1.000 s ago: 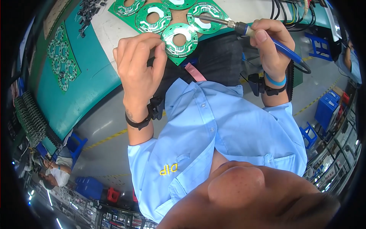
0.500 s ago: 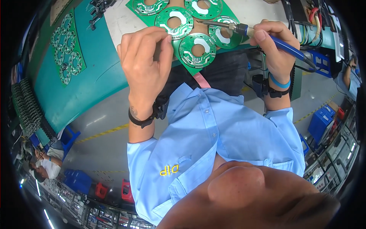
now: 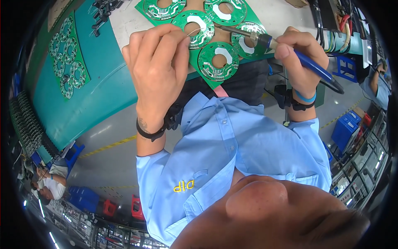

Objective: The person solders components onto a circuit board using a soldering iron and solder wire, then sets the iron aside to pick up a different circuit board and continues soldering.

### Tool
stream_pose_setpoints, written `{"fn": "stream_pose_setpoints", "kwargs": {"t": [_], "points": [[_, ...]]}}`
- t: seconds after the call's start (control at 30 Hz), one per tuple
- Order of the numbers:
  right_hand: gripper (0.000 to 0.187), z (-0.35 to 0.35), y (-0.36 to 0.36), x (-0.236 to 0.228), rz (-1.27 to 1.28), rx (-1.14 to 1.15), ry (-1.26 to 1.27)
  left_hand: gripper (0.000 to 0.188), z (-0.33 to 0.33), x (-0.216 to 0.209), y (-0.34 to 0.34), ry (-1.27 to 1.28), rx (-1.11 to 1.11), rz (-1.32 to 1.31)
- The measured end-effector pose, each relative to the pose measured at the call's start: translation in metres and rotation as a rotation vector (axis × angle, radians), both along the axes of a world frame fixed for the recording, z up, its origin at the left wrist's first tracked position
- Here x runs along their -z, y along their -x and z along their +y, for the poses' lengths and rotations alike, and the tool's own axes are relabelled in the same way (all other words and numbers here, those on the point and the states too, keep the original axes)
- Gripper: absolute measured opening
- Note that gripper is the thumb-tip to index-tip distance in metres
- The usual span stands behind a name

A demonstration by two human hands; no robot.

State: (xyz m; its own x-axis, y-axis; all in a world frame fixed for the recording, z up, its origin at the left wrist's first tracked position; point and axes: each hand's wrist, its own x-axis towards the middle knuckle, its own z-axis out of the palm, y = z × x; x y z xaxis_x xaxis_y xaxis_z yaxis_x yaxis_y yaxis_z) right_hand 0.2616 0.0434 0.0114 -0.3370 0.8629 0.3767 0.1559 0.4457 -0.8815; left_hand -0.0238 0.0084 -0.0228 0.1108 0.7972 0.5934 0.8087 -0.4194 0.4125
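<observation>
My right hand (image 3: 302,58) grips a soldering iron (image 3: 311,65) by its blue handle. The metal tip points left, over the edge of a ring-shaped board in the green circuit board panel (image 3: 218,74). My left hand (image 3: 154,66) is closed in a pinch on a thin, pale solder wire (image 3: 194,31), which sticks out toward the same ring, over its central hole. Several ring boards with white patches make up the panel at the bench's near edge. My left fingertips partly cover the panel's left side.
Another green panel of ring boards (image 3: 68,58) lies on the teal mat (image 3: 105,83) to the left. Black components with leads (image 3: 101,14) are heaped at the back left. Cables (image 3: 345,25) run along the right. Stacked boards (image 3: 29,120) stand far left; other people sit farther off.
The panel under my hands has shifted slightly right and nearer. The solder wire now shows beyond my left fingers. The soldering iron's handle has moved slightly right and nearer.
</observation>
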Motion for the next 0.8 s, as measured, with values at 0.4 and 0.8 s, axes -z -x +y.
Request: {"fn": "stream_pose_setpoints", "kwargs": {"t": [0.4,0.8], "points": [[0.014,0.010,-0.008,0.009,-0.016,0.040,0.236,0.018,0.000,0.006,-0.007,-0.011,0.015,-0.085],[0.017,0.015,-0.012,0.011,-0.050,0.086,0.313,0.019,0.001,0.004,-0.007,-0.009,0.036,-0.065]]}}
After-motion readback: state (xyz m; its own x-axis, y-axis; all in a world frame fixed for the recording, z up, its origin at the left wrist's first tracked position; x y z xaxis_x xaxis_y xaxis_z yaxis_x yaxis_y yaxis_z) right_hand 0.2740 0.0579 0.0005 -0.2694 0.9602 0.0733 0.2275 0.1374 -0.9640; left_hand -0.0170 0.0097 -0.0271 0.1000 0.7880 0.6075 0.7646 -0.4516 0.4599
